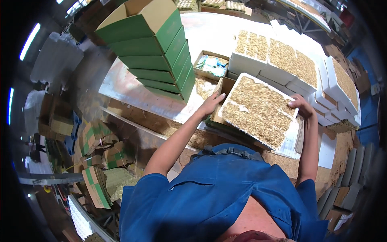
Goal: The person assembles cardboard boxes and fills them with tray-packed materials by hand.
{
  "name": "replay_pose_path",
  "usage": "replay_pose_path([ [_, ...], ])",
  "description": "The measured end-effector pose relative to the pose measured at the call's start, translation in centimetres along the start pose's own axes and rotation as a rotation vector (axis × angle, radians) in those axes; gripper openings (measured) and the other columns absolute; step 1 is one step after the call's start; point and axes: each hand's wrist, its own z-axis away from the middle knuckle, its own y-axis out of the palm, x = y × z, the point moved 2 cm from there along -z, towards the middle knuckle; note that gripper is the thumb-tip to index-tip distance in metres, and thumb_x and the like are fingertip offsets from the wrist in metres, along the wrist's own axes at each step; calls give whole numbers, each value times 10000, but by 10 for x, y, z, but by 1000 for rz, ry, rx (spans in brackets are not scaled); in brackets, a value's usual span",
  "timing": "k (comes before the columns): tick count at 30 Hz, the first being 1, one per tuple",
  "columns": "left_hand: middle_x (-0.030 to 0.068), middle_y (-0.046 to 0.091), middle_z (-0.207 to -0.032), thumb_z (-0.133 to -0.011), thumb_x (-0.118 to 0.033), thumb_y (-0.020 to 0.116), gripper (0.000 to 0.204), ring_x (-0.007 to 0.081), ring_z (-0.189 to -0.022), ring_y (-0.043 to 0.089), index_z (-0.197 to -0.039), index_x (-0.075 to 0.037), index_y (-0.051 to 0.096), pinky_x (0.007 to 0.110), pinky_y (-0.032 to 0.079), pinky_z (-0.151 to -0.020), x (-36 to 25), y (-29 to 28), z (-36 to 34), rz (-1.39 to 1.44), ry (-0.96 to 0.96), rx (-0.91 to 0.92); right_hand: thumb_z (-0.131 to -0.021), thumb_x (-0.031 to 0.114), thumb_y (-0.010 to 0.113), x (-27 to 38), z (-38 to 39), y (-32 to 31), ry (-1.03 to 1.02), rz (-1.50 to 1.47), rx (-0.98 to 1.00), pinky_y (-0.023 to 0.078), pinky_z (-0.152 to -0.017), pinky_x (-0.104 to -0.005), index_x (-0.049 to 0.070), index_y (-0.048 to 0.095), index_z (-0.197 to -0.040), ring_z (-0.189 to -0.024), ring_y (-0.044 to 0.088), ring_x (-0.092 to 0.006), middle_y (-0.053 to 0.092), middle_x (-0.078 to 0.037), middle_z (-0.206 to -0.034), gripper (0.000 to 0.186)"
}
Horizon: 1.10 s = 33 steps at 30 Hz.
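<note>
While a pile of green boxes [161, 60] stands on the left of the worktop [123, 89], apparently nested to save room, the left hand [213, 104] curls around the raised flap [219, 86] of an open box [228, 84], seemingly keeping it clear; its fingertips are partly hidden. The white tray [269, 85], covered in brown chips [262, 117], lies slantwise over that box, between the hands. The right hand [301, 107] grips its far edge, thumb on top, fingers out of sight, likely for support. Beyond, more filled trays [248, 64] sit stacked, perhaps for easy reach.
</note>
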Motion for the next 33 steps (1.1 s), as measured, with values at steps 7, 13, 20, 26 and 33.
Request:
replay_pose_path([
  [7, 206, 533, -1414, -1026, -390, 451, 577, 270, -1263, 528, -1484, -43, 402, 360, 383, -1076, 10, 0, 1, -235, 157, 14, -738, 255, 766, 14, -70, 14, 65, 255, 359, 462, -539, -265, -14, 703, -801, -629, 577, -98, 613, -4, -665, 283],
  [13, 132, 576, -1368, -1048, -558, 309, 686, 217, -1211, 565, -1483, -39, 416, 347, 425, -1043, -13, 7, 27, 288, -92, -8, -846, 227, 765, 28, -83, 42, 147, 432, 456, 452, -605, -252, 20, 690, -837, -648, 553, -94, 601, 29, -718, 220],
  [20, 162, 507, -1429, -1045, -587, 271, 766, 247, -1310, 475, -1462, 43, 398, 360, 333, -1127, -41, 9, 40, 20, 74, -91, -906, 238, 718, 30, -84, 57, 176, 579, 438, 496, -604, -303, 19, 674, -802, -653, 610, -134, 676, -53, -706, 246],
  [26, 254, 217, -1600, -967, -388, 589, 787, 372, -1474, 257, -1564, -48, 207, 445, 241, -1189, -98, 29, 35, -937, 420, -322, -680, 72, 728, -9, -111, 69, 46, 913, 128, 459, -576, -417, -80, 658, -767, -648, 599, -236, 654, -178, -699, 188],
  [33, 189, 177, -1629, -781, -733, 600, 951, 401, -1506, 136, -1542, -223, 345, 667, 69, -1157, -125, 101, 29, -1568, 502, 132, -698, 30, 671, -24, -100, 80, 5, 774, -188, 571, -737, -422, -46, 729, -846, -901, 711, -371, 707, -241, -869, 176],
])
